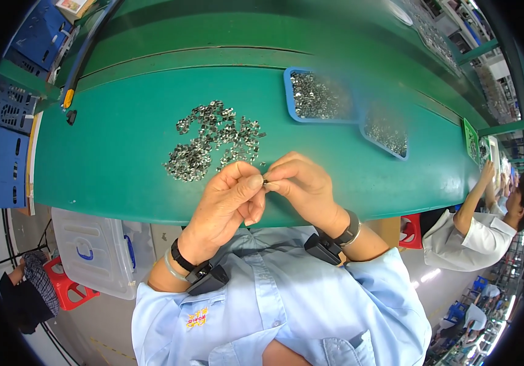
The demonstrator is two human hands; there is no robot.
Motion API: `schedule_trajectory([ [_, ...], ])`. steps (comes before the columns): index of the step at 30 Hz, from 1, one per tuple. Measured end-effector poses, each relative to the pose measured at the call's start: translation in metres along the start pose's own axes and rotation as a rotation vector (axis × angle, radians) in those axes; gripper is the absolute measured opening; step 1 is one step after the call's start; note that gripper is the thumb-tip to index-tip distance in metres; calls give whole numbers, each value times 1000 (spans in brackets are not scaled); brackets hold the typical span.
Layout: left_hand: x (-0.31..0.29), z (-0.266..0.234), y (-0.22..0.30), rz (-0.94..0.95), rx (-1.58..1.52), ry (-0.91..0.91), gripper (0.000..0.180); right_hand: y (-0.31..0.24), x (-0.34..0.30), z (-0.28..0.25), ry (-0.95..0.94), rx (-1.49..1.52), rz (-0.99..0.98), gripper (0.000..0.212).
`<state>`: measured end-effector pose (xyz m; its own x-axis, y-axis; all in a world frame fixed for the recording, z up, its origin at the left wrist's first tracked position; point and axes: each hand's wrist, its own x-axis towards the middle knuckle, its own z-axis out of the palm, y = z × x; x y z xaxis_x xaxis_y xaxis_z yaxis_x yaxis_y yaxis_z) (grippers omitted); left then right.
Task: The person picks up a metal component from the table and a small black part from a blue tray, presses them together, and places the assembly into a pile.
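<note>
Both my hands meet over the near part of the green table, fingertips pinched together around a tiny dark part (265, 182). My left hand (232, 194) holds it between thumb and forefinger, the other fingers curled below. From the other side, my right hand (306, 185) grips the same part with thumb and forefinger. Its exact kind is too small to make out, and the fingertips partly hide it. Just beyond my hands lies a loose spread of small black and silver metal parts (191, 160), reaching away to the far left.
Two blue trays, one (325, 121) at the back and another (384, 148) to its right, hold more small metal parts. A yellow-and-black tool (68, 99) lies at the far left edge. A lidded clear bin (91, 247) stands below left. A co-worker (475, 238) sits at the right.
</note>
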<state>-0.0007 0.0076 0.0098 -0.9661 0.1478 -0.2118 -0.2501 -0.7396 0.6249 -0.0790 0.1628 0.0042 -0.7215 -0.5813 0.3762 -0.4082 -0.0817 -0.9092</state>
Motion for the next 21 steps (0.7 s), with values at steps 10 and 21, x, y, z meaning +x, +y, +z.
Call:
schedule_trajectory([
  [10, -5, -18, -1, 34, 33, 182, 15, 25, 55, -78, 253, -518, 98, 14],
  [21, -8, -26, 1, 15, 16, 199, 13, 39, 53, -22, -267, -765, -1, 14],
])
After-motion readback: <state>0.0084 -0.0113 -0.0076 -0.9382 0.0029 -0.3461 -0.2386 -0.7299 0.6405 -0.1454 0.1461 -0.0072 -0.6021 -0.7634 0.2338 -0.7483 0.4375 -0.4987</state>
